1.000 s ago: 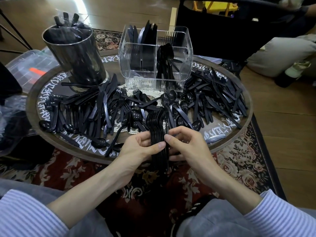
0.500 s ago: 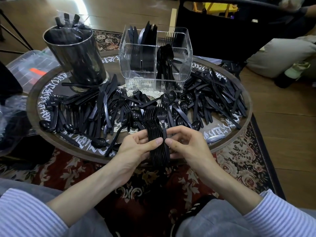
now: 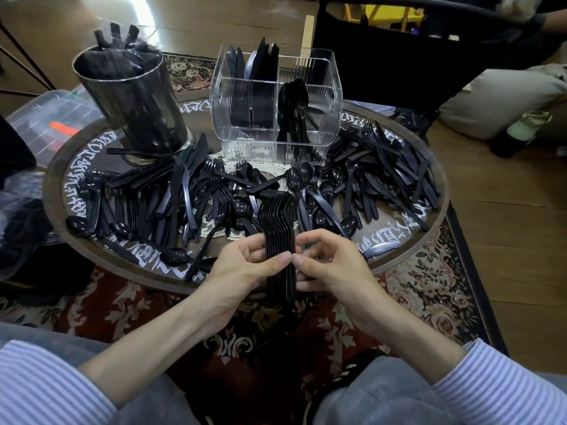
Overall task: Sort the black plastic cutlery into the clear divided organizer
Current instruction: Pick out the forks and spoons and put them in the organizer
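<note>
While both hands meet at the lower middle of the frame, they hold one nested stack of black forks (image 3: 279, 240) between them. The left hand (image 3: 245, 265) grips the stack from the left side, its thumb laid across the handles and its fingers curled behind. The right hand (image 3: 328, 265) pinches the same stack from the right, its thumb tip almost touching the left thumb tip, its other fingers bent around the handles. The fork heads point up toward the middle of the frame and the handle ends hang over the near rim of the round bench (image 3: 441, 191).

On the bench a large loose pile of black cutlery (image 3: 159, 204) lies spread from the left to the right: knives, forks and spoons mixed and crossing each other. At the upper middle stands the clear divided organizer (image 3: 331, 118). Its back left compartment holds knives upright, its right compartment holds spoons with bowls up, and the front left compartment looks clear. At the upper left stands a dark metal cylinder (image 3: 135, 102) with black handles in a plastic wrap sticking out of its top.

Under the bench lies a red patterned rug (image 3: 429, 289). Striped sleeves (image 3: 503, 384) cover both forearms near the lower corners. At the left edge a clear plastic box (image 3: 46, 118) with an orange thing inside sits on the floor.
</note>
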